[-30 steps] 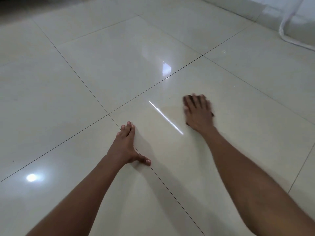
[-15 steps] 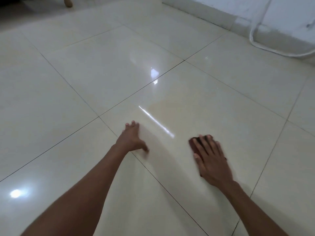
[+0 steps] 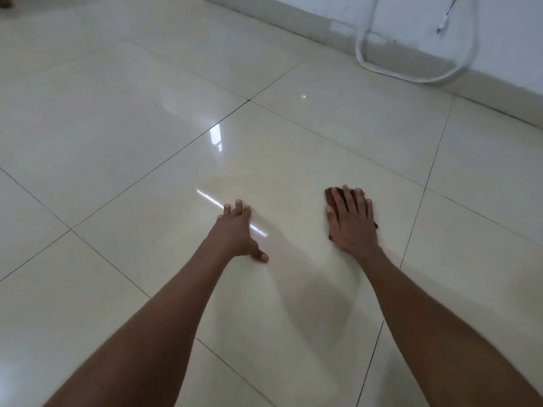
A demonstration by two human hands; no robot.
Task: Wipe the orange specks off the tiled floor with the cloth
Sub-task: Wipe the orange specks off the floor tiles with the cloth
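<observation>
Dark reddish cloth (image 3: 332, 196) — flat on glossy tiled floor (image 3: 293, 160).

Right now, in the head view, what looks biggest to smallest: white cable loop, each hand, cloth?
1. white cable loop
2. left hand and right hand: alike, no ranking
3. cloth, mostly hidden under the right hand

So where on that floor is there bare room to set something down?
Bare tiles lie left of the left hand and beyond both hands up to the white cable. Tight only around the right hand pressing the cloth.
</observation>
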